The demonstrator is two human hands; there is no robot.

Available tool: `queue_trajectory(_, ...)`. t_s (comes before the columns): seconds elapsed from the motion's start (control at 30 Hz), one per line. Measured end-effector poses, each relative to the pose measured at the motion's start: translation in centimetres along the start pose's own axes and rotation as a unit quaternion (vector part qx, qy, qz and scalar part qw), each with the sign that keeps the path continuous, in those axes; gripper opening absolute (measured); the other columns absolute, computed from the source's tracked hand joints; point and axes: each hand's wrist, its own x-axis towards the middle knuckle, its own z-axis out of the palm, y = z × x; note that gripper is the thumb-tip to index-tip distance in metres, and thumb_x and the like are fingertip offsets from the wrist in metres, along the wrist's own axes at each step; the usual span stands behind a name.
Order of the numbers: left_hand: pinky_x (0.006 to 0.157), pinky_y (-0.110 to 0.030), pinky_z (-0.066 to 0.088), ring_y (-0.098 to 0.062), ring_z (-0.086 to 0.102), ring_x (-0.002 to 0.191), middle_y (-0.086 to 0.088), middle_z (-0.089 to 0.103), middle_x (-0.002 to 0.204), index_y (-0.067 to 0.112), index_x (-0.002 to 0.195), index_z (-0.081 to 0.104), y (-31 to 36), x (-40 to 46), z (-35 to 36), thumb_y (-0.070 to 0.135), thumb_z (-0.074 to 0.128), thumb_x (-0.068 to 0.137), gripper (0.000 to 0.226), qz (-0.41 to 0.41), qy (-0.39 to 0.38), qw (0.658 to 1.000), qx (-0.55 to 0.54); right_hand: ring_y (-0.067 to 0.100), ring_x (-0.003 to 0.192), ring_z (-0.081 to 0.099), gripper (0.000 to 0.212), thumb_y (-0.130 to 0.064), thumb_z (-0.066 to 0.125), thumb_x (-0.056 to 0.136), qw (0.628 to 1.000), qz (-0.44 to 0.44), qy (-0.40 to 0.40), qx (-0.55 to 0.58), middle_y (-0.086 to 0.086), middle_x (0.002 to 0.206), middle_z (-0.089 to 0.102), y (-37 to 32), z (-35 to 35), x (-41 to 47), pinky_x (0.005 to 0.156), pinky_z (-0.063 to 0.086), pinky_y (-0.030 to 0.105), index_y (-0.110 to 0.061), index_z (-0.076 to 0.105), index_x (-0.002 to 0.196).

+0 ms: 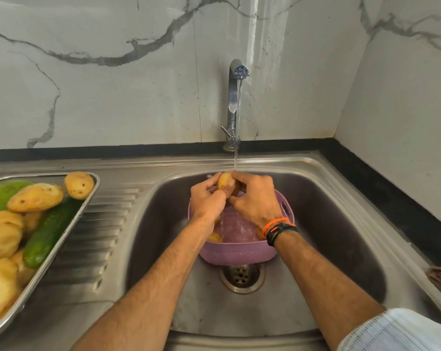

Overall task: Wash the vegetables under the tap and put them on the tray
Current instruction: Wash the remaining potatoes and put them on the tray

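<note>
Both hands were together, the left hand [206, 198] and right hand [256, 198] curled round one potato [224, 180] held under the thin stream from the tap [233, 97], above the back rim of a purple basket [239, 252] that sat in the sink [328, 211] just behind the drain [242, 276]. More potatoes showed inside the basket. On the drainboard at the sink's left edge lay the tray [87, 209], carrying washed potatoes [35, 197] and a cucumber [48, 233].
</note>
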Motion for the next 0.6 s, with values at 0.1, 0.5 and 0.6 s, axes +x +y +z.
queue_trajectory(0.1,0.094,-0.040,0.057,-0.015,0.070,0.103,-0.003,0.074,0.113,0.015,0.131,0.063,-0.16,0.07,0.09,0.012,0.079,0.082,0.052,0.011,-0.014,1.000,0.021,0.026,0.129,0.054,0.059,-0.010,0.069,0.081,0.999,0.021,-0.041,-0.007,0.013,0.138,0.059,-0.07,-0.07,0.11,0.112,0.036,0.023,-0.009,0.055,0.138)
queue_trajectory(0.5,0.096,-0.039,0.056,-0.011,0.069,0.103,0.003,0.074,0.111,0.021,0.126,0.067,-0.28,0.17,0.24,0.018,0.084,0.077,0.052,0.050,0.003,0.995,0.086,0.025,0.120,0.060,0.060,-0.009,0.070,0.079,0.999,0.019,-0.028,-0.011,0.012,0.131,0.064,0.02,-0.10,-0.01,0.103,0.042,0.022,-0.008,0.056,0.137)
queue_trajectory(0.6,0.091,-0.037,0.058,-0.013,0.072,0.097,0.001,0.075,0.104,0.019,0.122,0.069,-0.19,0.18,0.06,0.015,0.082,0.079,0.045,0.039,-0.005,0.997,0.064,0.020,0.105,0.068,0.056,-0.012,0.073,0.076,0.999,0.034,0.009,0.008,0.008,0.115,0.072,0.15,-0.16,-0.09,0.095,0.052,0.023,-0.011,0.062,0.132)
